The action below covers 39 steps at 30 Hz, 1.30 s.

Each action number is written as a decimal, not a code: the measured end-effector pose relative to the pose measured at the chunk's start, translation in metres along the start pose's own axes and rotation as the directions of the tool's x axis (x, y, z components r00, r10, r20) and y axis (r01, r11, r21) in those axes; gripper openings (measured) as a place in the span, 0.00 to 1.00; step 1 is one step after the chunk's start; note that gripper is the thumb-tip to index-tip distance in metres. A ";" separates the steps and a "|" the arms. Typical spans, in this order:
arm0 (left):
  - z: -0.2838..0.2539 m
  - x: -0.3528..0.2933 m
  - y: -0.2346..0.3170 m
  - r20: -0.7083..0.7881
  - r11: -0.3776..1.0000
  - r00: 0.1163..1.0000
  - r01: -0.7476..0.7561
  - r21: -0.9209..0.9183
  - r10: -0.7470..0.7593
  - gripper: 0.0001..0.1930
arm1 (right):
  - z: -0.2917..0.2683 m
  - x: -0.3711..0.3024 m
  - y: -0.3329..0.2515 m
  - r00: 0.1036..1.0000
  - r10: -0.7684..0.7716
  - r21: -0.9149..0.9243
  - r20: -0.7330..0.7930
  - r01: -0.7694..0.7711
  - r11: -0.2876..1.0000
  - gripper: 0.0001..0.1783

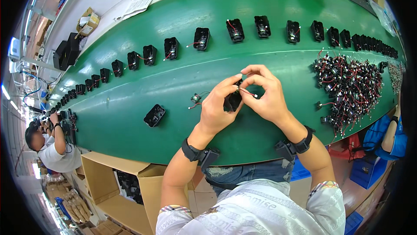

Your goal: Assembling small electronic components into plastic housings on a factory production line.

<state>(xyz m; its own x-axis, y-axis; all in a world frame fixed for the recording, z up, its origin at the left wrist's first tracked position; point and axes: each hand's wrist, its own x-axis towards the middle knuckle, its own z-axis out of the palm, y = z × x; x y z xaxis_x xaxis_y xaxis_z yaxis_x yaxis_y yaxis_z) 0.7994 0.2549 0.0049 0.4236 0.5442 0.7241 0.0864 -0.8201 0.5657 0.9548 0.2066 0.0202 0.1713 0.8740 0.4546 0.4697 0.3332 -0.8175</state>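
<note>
Over the green table, my left hand [218, 104] is closed around a black plastic housing [233, 100]. My right hand [266, 94] pinches at the housing's upper right edge, where red and black wires with a small white connector [255, 96] stick out past the fingers. What the right fingertips grip inside is partly hidden. Just left of my left hand lies a small black part with wires [196, 98]. Farther left, an open black housing [154, 115] rests tilted on the table.
A long row of black housings [201, 38] curves across the green table [113, 117]. At right lies a heap of small wired parts [347, 87]. A cardboard box [113, 178] with black pieces stands below the near edge. Another person [54, 143] works at far left.
</note>
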 end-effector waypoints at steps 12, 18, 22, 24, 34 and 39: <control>0.007 -0.004 0.003 -0.059 0.987 0.986 0.156 -0.040 -0.159 0.25 | 0.012 -0.008 -0.001 0.994 0.092 0.116 -0.057 -0.085 0.990 0.04; 0.006 -0.006 -0.004 -0.037 0.993 0.993 0.110 0.039 -0.109 0.24 | 0.017 -0.010 0.004 0.989 0.126 0.126 -0.082 -0.115 0.985 0.06; 0.007 -0.004 -0.004 -0.034 0.996 0.998 0.059 0.071 -0.057 0.23 | 0.015 -0.010 0.005 0.995 0.057 0.046 -0.077 -0.054 0.997 0.07; 0.008 -0.004 -0.004 -0.038 0.994 0.997 0.064 0.088 -0.061 0.23 | 0.013 -0.009 0.004 0.996 0.053 0.033 -0.076 -0.051 0.998 0.07; 0.005 -0.002 -0.003 0.028 0.993 0.994 0.105 0.049 -0.107 0.24 | 0.013 -0.009 0.013 0.995 0.095 0.055 0.013 -0.096 0.994 0.08; -0.004 0.003 -0.007 0.130 0.730 0.850 0.508 -0.457 -0.510 0.27 | -0.018 0.005 0.005 0.977 0.156 0.148 0.143 -0.177 0.973 0.17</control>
<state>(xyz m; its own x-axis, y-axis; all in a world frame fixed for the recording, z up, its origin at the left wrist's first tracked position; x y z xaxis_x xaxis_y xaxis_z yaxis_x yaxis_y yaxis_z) 0.7967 0.2631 0.0041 0.4330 0.8581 0.2759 -0.1339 -0.2415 0.9611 0.9732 0.2063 0.0250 0.1165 0.9568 0.2662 0.2982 0.2220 -0.9283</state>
